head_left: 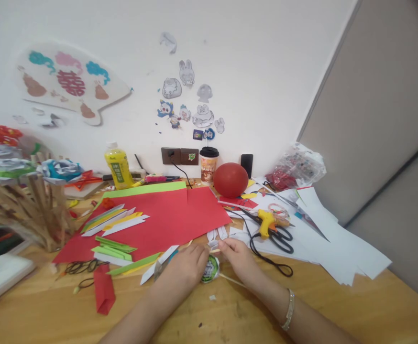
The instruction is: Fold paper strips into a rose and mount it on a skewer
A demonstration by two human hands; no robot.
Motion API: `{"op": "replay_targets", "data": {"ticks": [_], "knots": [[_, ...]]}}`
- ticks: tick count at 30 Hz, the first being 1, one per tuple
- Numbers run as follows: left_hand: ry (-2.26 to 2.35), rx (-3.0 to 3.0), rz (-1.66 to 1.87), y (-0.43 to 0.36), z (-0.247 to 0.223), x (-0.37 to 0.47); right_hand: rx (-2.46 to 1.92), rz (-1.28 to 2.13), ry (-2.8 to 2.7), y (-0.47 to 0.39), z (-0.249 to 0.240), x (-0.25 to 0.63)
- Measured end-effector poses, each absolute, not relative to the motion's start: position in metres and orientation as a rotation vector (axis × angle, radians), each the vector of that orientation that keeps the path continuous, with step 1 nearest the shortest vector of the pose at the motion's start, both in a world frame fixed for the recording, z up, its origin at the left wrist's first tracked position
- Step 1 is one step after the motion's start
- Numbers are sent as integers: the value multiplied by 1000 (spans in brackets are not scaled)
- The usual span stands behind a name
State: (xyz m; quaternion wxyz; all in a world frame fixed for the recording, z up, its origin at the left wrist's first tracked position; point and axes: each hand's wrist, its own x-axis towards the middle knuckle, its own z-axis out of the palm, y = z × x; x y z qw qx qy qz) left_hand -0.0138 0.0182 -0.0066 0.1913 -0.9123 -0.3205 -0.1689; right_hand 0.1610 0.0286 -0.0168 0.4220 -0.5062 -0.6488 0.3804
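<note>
My left hand [193, 264] is closed, its fingertips on a thin pale stick [215, 250]. The thumb and fingers of my right hand [240, 260] pinch the other end of that stick. Just under it lies a round green-and-white folded paper piece [210, 270], partly covered by my left hand. Another pale stick [232, 281] slants out beneath my right wrist. Blue and white paper shows in part behind my left hand. Coloured folded strips [137, 263] lie left of it, and a red folded paper tube [104, 289] rests further left.
Large red paper [180, 215] covers the table's middle. Right of it are a red balloon [230, 180], a yellow glue gun [266, 223] with its cord, black-handled scissors [281, 239] and white sheets [352, 253]. A bundle of wooden sticks [40, 210] stands left; a drink bottle [118, 167] stands behind.
</note>
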Motion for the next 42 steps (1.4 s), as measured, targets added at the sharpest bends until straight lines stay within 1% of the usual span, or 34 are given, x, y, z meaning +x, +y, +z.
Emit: {"op": "replay_targets", "data": {"ticks": [6, 14, 22, 27, 33, 42], "knots": [[-854, -2584, -574, 18, -7, -14, -1275, 991, -1567, 30, -21, 160], [-1059, -2668, -450, 14, 1, -16, -1246, 975, -1637, 28, -19, 156], [-1114, -2727, -526, 10, 9, -10, -1200, 940, -1760, 25, -14, 160], [-1152, -2727, -503, 11, 7, -11, -1182, 824, -1863, 23, -11, 162], [-1252, -2717, -464, 13, 4, -13, -1080, 415, -2143, 23, -10, 169], [-1182, -2647, -703, 13, 3, -15, -991, 428, -2130, 26, -12, 169]]}}
